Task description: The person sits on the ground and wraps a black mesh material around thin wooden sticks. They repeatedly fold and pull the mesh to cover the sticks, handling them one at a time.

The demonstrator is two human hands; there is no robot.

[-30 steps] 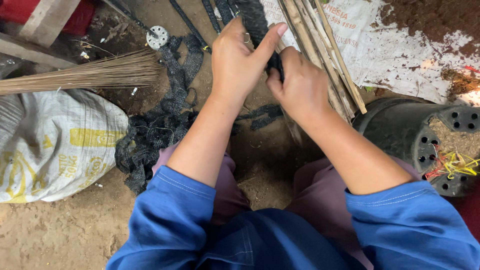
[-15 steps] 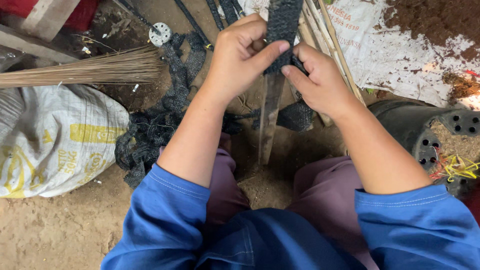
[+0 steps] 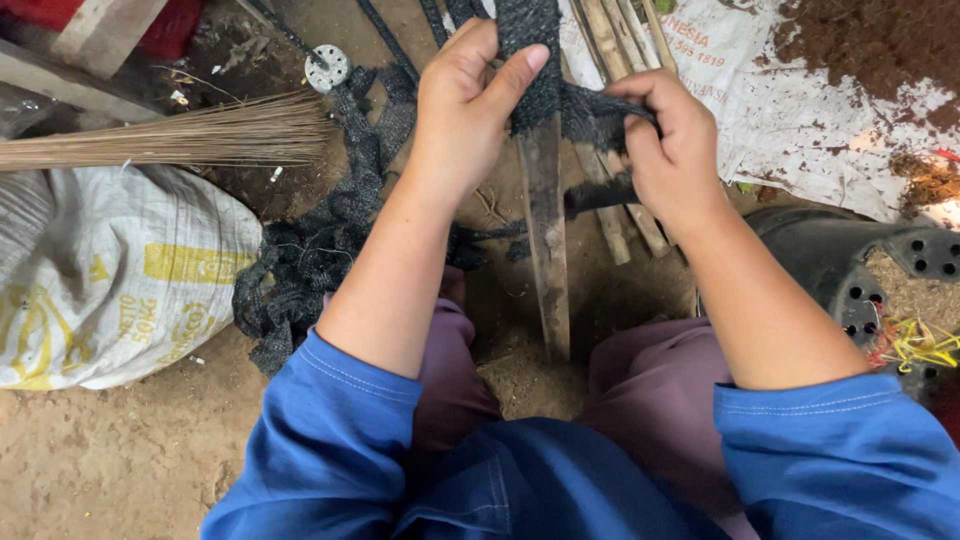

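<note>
My left hand [image 3: 465,110] is clamped round a wooden slat [image 3: 545,240], thumb pressed over the black netting strip [image 3: 530,50] wound about its upper part. The slat runs lengthwise away from me, its near end resting on the dirt floor [image 3: 120,460] between my knees, its far end going up past my fingers and out of the top of the view. So its long axis points straight ahead, nearly in line with my body.

My right hand [image 3: 675,150] sits just to the right of the slat, level with the left one. Its grip is closed, pinching the loose end of the netting strip, which stretches sideways from the slat to my fingers. A second dark tail of netting hangs below that hand. The left hand is the one on the wood itself; the right touches only netting.

Left of my arm lies a heap of black netting [image 3: 320,250], beyond it a broom [image 3: 190,135] and a white sack [image 3: 110,280]. More slats [image 3: 620,40] lie ahead, and a black perforated pot [image 3: 860,280] is at my right.
</note>
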